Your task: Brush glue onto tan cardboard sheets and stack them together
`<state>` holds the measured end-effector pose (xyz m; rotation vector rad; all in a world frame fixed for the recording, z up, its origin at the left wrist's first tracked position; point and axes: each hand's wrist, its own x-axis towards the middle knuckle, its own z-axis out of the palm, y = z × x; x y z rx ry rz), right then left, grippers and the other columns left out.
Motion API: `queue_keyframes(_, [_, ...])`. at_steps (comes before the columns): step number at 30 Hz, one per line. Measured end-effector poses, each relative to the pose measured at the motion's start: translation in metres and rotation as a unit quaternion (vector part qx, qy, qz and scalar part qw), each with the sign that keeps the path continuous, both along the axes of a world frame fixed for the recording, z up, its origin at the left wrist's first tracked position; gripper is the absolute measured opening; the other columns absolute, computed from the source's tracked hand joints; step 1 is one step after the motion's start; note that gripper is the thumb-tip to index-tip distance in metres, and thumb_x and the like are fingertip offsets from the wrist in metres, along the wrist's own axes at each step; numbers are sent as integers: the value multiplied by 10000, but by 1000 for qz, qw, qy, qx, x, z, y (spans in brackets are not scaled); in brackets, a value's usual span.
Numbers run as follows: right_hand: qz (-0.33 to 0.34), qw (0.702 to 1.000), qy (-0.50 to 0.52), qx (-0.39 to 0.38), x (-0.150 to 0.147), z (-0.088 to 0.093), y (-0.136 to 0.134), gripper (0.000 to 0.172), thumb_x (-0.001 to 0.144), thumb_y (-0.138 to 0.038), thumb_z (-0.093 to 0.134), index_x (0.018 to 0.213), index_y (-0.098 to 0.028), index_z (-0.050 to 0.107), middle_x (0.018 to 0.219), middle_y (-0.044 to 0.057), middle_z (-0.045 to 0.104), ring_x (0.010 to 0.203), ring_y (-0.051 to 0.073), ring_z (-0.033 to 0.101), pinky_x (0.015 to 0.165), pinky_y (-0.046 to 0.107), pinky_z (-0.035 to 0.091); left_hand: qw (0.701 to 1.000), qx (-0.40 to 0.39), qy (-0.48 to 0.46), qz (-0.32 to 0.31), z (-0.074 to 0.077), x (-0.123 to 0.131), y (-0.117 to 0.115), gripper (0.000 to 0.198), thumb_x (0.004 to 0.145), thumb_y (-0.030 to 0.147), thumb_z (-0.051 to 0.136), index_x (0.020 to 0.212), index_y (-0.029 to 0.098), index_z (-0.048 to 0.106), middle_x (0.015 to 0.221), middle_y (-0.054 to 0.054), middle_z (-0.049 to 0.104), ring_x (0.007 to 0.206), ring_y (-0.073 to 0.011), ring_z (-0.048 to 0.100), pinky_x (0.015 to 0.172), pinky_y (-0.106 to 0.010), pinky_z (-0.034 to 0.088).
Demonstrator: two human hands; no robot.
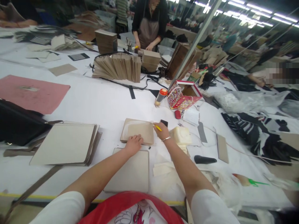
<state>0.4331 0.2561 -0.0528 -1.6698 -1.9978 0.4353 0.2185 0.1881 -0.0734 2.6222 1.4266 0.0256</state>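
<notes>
My left hand (133,143) rests with curled fingers on the near edge of a beige rectangular panel (137,129) lying on the white table (102,102). At the panel's right edge my right hand (161,130), with a bracelet at the wrist, pinches a yellow pen-like tool (158,127). A second, larger beige panel (132,172) lies flat just in front of me, under my left forearm. A cream-coloured block (181,136) stands right of my right wrist.
A stack of grey boards (66,143) lies to the left, beside a black bag (18,124) and a pink sheet (32,93). Folded brown pieces (119,67), an orange-capped bottle (160,97) and a patterned box (181,96) stand farther back. Another person (149,25) works across the table.
</notes>
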Motion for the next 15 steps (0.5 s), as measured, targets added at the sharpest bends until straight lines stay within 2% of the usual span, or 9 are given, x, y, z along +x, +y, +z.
queue_keyframes(2, [98, 989, -115, 7, -1, -1, -31, 265, 865, -314, 445, 1016, -178, 615, 845, 68, 606, 760, 139, 550, 719, 258, 444, 1000, -1, 11, 18, 2, 3, 5, 364, 815, 290, 497, 1164, 187, 484, 1297, -131, 425, 1057, -279, 429, 817, -411, 359])
queue_keyframes(3, [122, 982, -145, 0, -2, -2, -48, 261, 862, -293, 457, 1045, -188, 609, 875, 77, 599, 792, 151, 549, 739, 268, 440, 1000, -4, 14, 26, 3, 5, 8, 354, 822, 264, 484, 1165, 177, 480, 1265, -140, 443, 1049, -278, 432, 813, -409, 364])
queue_keyframes(5, [147, 974, -171, 9, -2, -5, -83, 280, 872, -278, 442, 1086, -188, 598, 899, 89, 590, 815, 165, 548, 751, 280, 439, 999, -17, 14, 32, 5, 6, 12, 330, 829, 236, 473, 1150, 163, 482, 1192, -151, 473, 1042, -276, 436, 812, -402, 373])
queue_keyframes(8, [156, 977, -143, 34, 1, -7, -131, 287, 883, -297, 425, 1082, -193, 604, 873, 82, 597, 787, 159, 552, 733, 276, 448, 999, -40, 9, 24, 9, 6, 18, 299, 811, 240, 517, 1097, 155, 507, 1112, -147, 494, 1046, -272, 440, 825, -385, 384])
queue_keyframes(11, [135, 987, -76, 48, 5, -1, -167, 279, 873, -307, 447, 1084, -211, 601, 871, 70, 607, 770, 146, 567, 713, 264, 466, 998, -63, 13, 22, 14, 6, 23, 302, 766, 268, 587, 1036, 138, 546, 1069, -144, 511, 1037, -268, 461, 836, -368, 396])
queue_keyframes(15, [9, 998, 41, 50, 6, 12, -198, 311, 878, -328, 429, 1138, -211, 554, 933, 72, 628, 800, 148, 603, 735, 283, 497, 995, -95, 27, 14, 21, 6, 29, 280, 713, 297, 634, 927, 119, 612, 1003, -146, 549, 972, -262, 521, 795, -333, 429])
